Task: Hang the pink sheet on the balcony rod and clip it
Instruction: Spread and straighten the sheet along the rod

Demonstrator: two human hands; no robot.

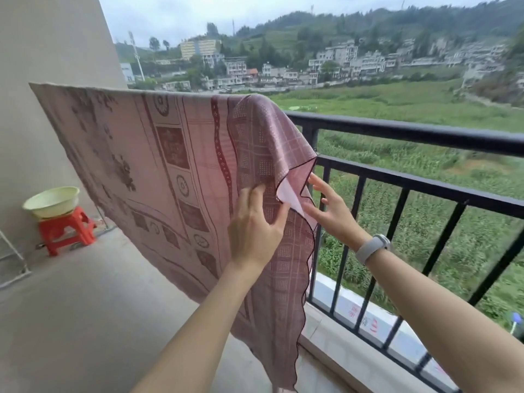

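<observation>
Pink sheet [158,165] hangs over a high line that I cannot see, because the cloth covers it; it falls down flat like a curtain, from the wall on the far side to the black railing [411,131] on the near side; that way air can get at both faces and dry it.

My left hand [255,228] lies flat on the near end of the sheet, fingers a little apart, thumb near the folded corner; I think it presses there to keep the cloth from sliding.

My right hand [329,208] is open with fingers spread, its tips just at the pale turned-over edge; it grips nothing that I can see; I think it is there to smooth that flap down.

I see no clip anywhere, so I judge the hanging is almost done and the clipping is not yet done.

Well away by the wall, a bowl [52,201] sits on a red stool [66,231]; maybe the wet wash came in it.
</observation>
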